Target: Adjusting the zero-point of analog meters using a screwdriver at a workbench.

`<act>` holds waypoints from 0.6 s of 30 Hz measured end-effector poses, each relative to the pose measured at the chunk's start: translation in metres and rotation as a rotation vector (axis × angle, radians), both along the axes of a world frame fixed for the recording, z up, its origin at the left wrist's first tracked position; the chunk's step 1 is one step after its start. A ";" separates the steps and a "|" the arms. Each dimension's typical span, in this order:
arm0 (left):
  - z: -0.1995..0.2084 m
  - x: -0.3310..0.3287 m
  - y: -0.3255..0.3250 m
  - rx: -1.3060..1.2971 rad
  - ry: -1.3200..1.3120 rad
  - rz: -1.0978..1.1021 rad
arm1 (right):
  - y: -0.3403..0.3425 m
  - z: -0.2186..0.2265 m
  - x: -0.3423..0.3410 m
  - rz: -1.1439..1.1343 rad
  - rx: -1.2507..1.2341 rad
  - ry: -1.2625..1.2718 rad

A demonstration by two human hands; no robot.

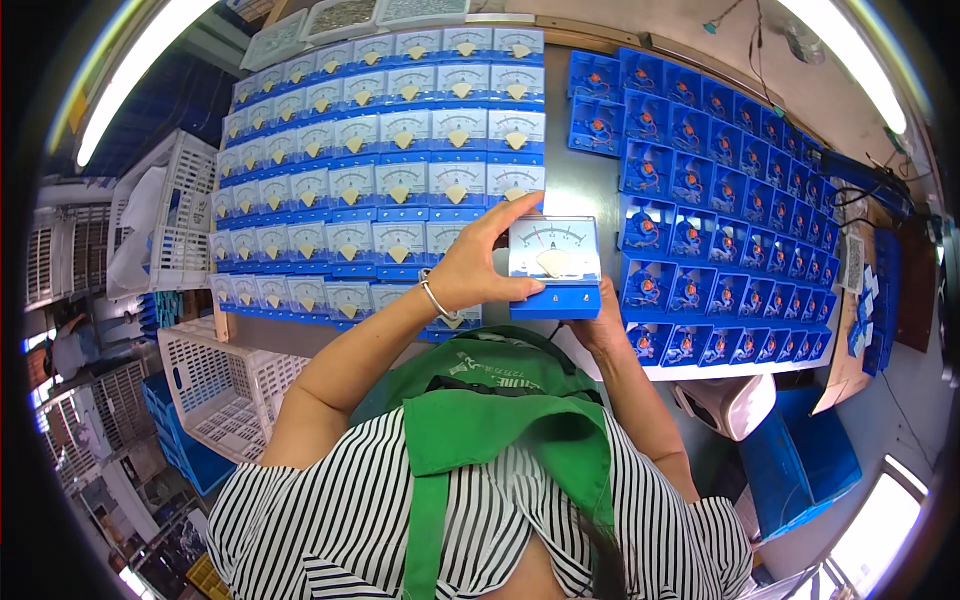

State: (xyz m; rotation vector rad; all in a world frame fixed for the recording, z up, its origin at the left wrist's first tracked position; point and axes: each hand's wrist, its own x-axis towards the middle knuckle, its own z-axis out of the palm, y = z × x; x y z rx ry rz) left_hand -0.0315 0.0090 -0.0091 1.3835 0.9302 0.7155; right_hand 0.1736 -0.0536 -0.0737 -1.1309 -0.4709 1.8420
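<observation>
Blue-and-white meter point(553, 300), head view: held up between meter rows point(353, 130) left and open blue cases point(595, 147) right. Left hand point(475, 268) pinches its left side; right hand point(599, 322) at lower-right corner, fingers mostly hidden, can't tell their state.

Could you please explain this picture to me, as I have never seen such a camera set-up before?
There is no robot here: a wide fisheye camera on a person's head looks down, so straight edges appear bent. The person's bare left hand and right hand hold a boxy blue-and-white dial meter with a clear front; the right hand is partly hidden behind it. On the smooth grey table, rows of similar blue-and-white meters sit to the left, and rows of open blue boxes containing orange parts sit to the right.
</observation>
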 end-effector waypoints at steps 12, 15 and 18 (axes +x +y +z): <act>-0.012 -0.010 0.001 0.386 0.308 -0.008 | 0.020 0.112 0.007 -0.086 0.708 -0.348; -0.008 -0.004 0.000 0.387 0.279 -0.022 | 0.021 0.112 0.000 -0.120 0.876 -0.289; -0.004 -0.002 -0.002 0.376 0.265 -0.026 | 0.020 0.108 -0.005 -0.114 0.869 -0.255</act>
